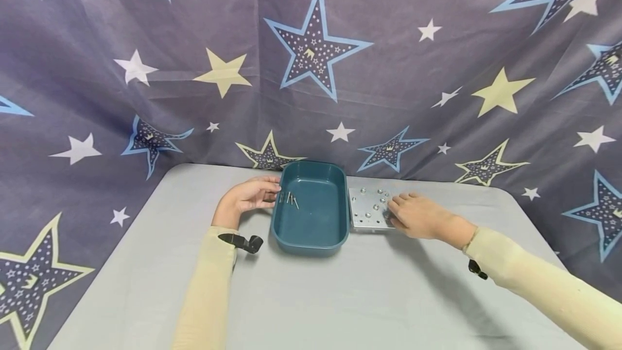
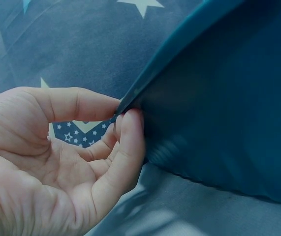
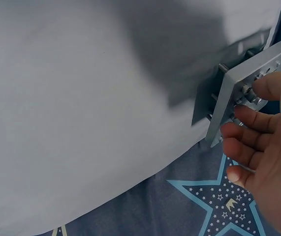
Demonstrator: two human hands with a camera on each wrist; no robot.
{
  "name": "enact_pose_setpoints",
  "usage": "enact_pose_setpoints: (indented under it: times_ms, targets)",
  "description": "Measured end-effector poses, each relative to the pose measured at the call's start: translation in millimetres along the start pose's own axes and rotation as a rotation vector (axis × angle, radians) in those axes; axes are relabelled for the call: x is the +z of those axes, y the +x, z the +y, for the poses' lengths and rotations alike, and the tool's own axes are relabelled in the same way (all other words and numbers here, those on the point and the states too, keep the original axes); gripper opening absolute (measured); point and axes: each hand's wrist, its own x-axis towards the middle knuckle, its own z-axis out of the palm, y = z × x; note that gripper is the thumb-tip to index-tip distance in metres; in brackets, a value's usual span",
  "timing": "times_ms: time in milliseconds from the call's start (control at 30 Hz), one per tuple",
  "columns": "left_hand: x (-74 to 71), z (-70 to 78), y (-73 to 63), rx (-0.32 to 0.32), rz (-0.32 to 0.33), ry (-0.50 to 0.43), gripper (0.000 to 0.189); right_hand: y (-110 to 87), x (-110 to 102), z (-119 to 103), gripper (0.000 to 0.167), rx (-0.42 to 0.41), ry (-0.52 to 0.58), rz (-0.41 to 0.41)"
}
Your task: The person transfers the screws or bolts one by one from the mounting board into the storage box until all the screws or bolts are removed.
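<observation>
A teal plastic tray [image 1: 310, 250] stands in the middle of the table, with several small screws [image 1: 296, 202] lying near its left wall. At that left side, my left hand [image 1: 250, 194] pinches the tray's rim between thumb and fingers, seen closely in the left wrist view. Just right of the tray is a silver metal plate [image 1: 360, 207], holed and set with several bolts. Over its right end, my right hand [image 1: 417, 216] has thumb and forefinger around a bolt [image 3: 251, 97]. Bolt shanks stick out beneath the plate in the right wrist view.
The grey-covered table [image 1: 311, 301] meets a star-patterned curtain [image 1: 389, 96] close behind the tray and plate. Black wrist straps [image 1: 243, 242] sit over both light sleeves.
</observation>
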Motion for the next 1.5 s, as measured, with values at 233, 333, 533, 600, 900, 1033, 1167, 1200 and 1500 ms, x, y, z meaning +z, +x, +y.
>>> enact_pose_setpoints:
  times_ms: [233, 333, 533, 600, 900, 1033, 1167, 1200, 1500]
  targets:
    - [2.6, 0.4, -1.5, -0.001, 0.005, 0.003, 0.039, 0.3, 2, -2, 0.019, 0.010, 0.008, -0.001]
    - [2.8, 0.1, -1.0, -0.002, 0.007, -0.004, 0.040, 0.0, 3, -3, 0.017, 0.010, 0.010, 0.001]
    - [2.0, -0.2, -0.9, 0.003, 0.002, 0.002, 0.039, -1.3, 3, -5, 0.016, 0.000, -0.009, 0.028]
    - [2.4, 0.0, -1.1, 0.006, -0.003, 0.006, 0.038, -2.3, 2, -5, 0.016, -0.002, -0.015, 0.029]
    - [2.5, -0.6, -0.9, 0.005, 0.021, 0.008, 0.034, -1.4, -3, -9, 0.016, -0.019, -0.025, 0.003]
    - [2.8, -1.1, -1.3, 0.007, 0.014, 0.019, 0.035, -0.5, -3, -11, 0.015, -0.014, -0.014, -0.012]
    - [3.0, 0.0, -2.2, 0.010, 0.007, 0.020, 0.034, -0.3, -4, -11, 0.016, 0.007, 0.018, -0.032]
    - [3.2, 0.2, -2.3, 0.012, 0.003, 0.024, 0.034, -0.1, -4, -12, 0.016, 0.013, 0.027, -0.036]
    - [3.2, -0.5, -2.4, 0.010, 0.015, 0.009, 0.030, 0.7, -3, -13, 0.015, 0.037, 0.075, -0.042]
